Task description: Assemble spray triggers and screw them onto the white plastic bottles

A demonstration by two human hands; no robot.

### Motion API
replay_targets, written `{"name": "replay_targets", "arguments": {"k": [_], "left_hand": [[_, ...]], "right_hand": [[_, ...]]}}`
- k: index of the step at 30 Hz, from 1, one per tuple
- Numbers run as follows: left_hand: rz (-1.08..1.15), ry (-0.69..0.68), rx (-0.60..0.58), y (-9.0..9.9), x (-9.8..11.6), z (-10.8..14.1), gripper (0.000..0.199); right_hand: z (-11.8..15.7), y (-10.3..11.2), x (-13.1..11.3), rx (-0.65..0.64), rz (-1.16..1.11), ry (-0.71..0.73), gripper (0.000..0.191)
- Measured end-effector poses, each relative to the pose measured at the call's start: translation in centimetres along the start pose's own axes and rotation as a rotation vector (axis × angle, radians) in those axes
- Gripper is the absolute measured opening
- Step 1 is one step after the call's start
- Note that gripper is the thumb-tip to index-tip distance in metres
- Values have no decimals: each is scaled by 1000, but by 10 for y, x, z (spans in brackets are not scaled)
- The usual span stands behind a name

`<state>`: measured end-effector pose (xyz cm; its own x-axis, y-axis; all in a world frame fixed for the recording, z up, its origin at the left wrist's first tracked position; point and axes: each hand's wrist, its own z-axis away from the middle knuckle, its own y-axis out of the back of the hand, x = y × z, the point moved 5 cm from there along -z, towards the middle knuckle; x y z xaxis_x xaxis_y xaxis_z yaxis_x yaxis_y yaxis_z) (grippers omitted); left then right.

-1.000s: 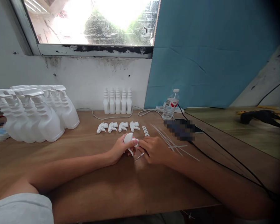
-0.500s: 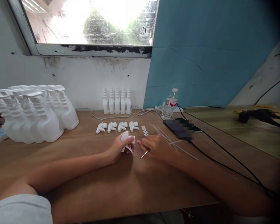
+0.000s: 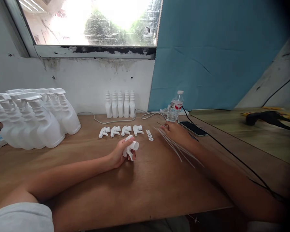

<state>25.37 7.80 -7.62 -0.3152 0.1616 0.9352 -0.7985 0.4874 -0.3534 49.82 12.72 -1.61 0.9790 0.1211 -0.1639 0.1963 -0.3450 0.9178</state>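
My left hand (image 3: 119, 152) is closed round a white trigger spray head (image 3: 131, 149), whose round collar faces right. Over the thin white tubes (image 3: 175, 146), my right hand (image 3: 172, 130) has its fingers closed on a thin pointed metal tool (image 3: 160, 124); its tip points left and the rest is hidden. Several more white spray heads (image 3: 126, 130) lie in a row beyond my left hand. Between that row and my right hand are several small white rings (image 3: 149, 134).
Several white spray bottles (image 3: 48, 124) stand at left, with smaller white bottles (image 3: 120, 104) by the wall. A water bottle (image 3: 175, 108) and a phone (image 3: 193, 128) are beyond my right hand. A black cable (image 3: 229, 158) crosses the table's right side.
My right hand has moved away from the spray head, right and farther back, to the tubes, carrying the tool. My left hand has turned the spray head so its collar shows. The tubes have shifted.
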Motion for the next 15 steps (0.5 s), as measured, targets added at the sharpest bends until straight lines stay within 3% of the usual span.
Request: {"name": "replay_targets", "arguments": {"k": [3,6,10,15], "left_hand": [[47,36,34,3,-1,-1,36],[125,65,14,3,-2,-1,38],[162,76,-21,1,0,0,39],[171,84,-12,3,-1,-2,37]], "right_hand": [[0,1,0,32,-53,-7,34],[2,-3,-12,-20,-171,63,31],[14,-6,-41,-93,-306,231,17],[46,15,-83,-60,-357,579,30]]}}
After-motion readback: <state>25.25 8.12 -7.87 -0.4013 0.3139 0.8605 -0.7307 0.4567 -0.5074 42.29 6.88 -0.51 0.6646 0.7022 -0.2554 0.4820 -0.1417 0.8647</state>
